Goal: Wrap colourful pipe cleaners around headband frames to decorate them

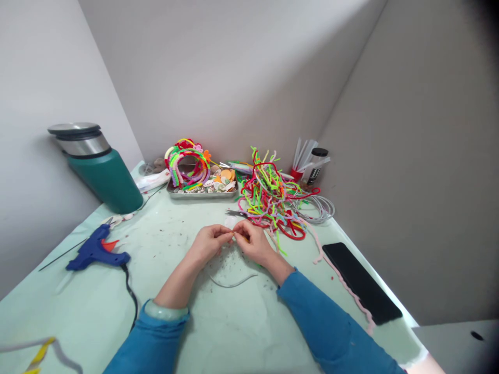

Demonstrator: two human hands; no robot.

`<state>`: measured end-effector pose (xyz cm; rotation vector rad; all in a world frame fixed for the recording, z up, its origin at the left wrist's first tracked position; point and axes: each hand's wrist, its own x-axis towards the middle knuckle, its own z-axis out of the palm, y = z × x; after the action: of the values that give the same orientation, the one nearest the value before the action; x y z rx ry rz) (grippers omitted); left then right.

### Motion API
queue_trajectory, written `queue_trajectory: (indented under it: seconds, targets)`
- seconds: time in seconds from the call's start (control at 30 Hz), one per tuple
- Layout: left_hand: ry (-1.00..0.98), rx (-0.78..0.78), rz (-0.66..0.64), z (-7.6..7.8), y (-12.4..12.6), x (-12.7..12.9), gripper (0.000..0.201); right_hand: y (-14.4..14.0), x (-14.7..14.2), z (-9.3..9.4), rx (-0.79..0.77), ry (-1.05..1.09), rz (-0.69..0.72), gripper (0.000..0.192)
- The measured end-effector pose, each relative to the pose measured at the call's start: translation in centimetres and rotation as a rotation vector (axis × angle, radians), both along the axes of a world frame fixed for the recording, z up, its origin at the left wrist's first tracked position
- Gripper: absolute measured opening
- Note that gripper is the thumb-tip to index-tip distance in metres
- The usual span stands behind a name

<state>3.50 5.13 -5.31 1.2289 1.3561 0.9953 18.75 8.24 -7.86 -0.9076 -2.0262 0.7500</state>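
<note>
My left hand (210,243) and my right hand (251,241) meet fingertip to fingertip above the middle of the table. Both are closed in a pinch around something small. A bit of yellow-orange shows at the right fingers, too small to name. Below the hands lies a short grey curved strand (234,284) among dark specks. Just beyond my right hand, scissors (236,213) rest with their blades pointing left. They lie against a tangled heap of colourful pipe cleaners (268,192).
At left are a blue glue gun (97,249) with its cord and a green bottle (105,179). Behind stands a metal tray (202,195) of cut pieces beside pipe-cleaner rings (187,163). A black phone (362,283), coiled grey wire (323,208) and a black-lidded jar (315,169) are at right.
</note>
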Motion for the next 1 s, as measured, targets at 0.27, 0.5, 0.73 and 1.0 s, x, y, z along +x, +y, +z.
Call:
queue_trajectory:
  seconds: [0.27, 0.5, 0.73, 1.0]
  targets:
    - [-0.002, 0.002, 0.01, 0.12, -0.05, -0.05, 0.031, 0.03, -0.06, -0.14, -0.028, 0.015, -0.004, 0.011]
    - [-0.013, -0.011, 0.011, 0.24, -0.1, -0.09, 0.03, 0.05, -0.03, -0.22, -0.02, 0.01, -0.016, 0.011]
    - [-0.003, -0.007, 0.009, 0.58, -0.24, -0.07, 0.029, 0.07, -0.01, -0.17, -0.009, 0.003, -0.026, 0.012]
    - [0.038, -0.005, 0.015, 0.5, -0.17, -0.1, 0.03, 0.06, -0.04, -0.03, -0.013, 0.007, -0.017, 0.011]
